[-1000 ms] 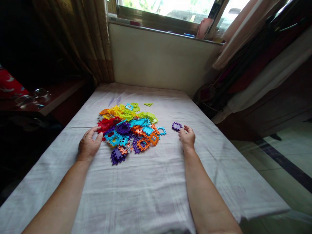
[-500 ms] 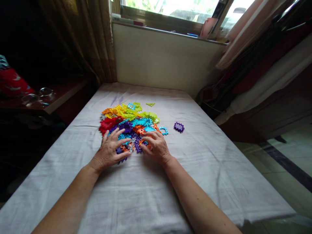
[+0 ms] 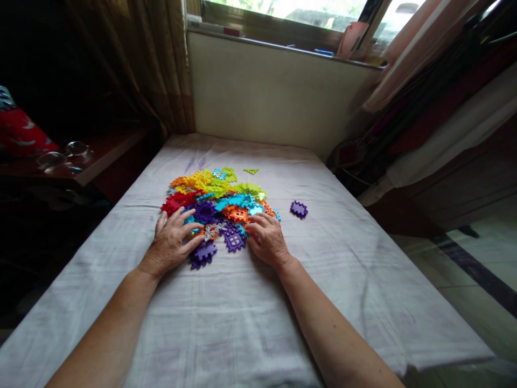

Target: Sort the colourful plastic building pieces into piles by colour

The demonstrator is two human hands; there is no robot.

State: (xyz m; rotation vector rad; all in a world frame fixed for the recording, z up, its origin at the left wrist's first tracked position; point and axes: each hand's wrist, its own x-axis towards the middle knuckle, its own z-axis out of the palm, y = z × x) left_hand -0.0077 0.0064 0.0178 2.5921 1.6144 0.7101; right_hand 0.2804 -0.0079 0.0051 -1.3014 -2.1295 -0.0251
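Interlocking plastic building tiles with notched edges lie heaped in the middle of the table. My left hand [image 3: 172, 240] is open, its spread fingers resting on the heap's left front, close to the red tiles [image 3: 177, 201] and a purple tile [image 3: 204, 250]. On the right front edge, my right hand [image 3: 269, 237] lies with bent fingers over blue and orange tiles, holding nothing that I can see; its thumb is mostly hidden. Between the hands are a purple window tile [image 3: 234, 237] and a grey tile [image 3: 211, 231]. Behind them sit an orange window tile [image 3: 236, 214] and yellow tiles [image 3: 197, 180].
A single purple tile [image 3: 299, 209] lies to the right of the heap, and a green triangular tile [image 3: 251, 171] behind it. A pale cloth [image 3: 242, 323] covers the table. Glasses [image 3: 54, 160] rest on a side surface at left. Clothes hang at right.
My hands have moved apart, the left one leftward and the right one slightly right. The purple window tile and the front purple tiles now show more fully between them.
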